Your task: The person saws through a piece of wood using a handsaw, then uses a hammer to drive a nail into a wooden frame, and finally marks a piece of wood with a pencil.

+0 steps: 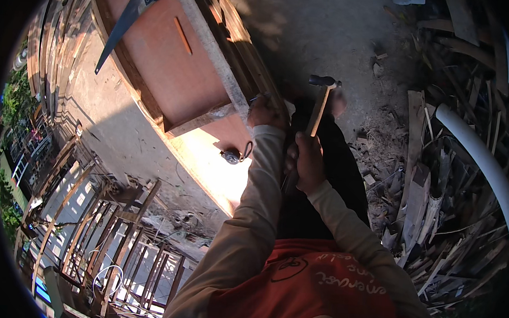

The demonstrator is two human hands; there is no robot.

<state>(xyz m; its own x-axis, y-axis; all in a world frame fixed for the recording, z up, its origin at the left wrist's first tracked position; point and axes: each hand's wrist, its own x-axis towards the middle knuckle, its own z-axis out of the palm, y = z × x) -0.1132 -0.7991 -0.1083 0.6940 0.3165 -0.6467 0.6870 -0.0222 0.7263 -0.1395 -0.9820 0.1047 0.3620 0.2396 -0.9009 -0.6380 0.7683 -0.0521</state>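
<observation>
My right hand (308, 162) is wrapped round the wooden handle of a hammer (321, 102), whose dark head points up and away from me. At the near right edge of a wooden frame (205, 47), my left hand (266, 112) is closed, its fingers bent against the wood. What those fingers pinch, if anything, is too small to make out. The frame has a reddish-brown panel (156, 50) set inside it and a crosspiece (202, 120). On the sunlit part of the panel, left of my left forearm, lies a tape measure (230, 155) with a dark strap.
A handsaw (125, 22) rests across the frame's far left side, and an orange-brown pencil-like stick (182, 35) lies on the panel. Scrap wood (425, 202) is heaped at the right beside a pale curved pipe (479, 153). Slatted wooden frames (112, 238) stand lower left.
</observation>
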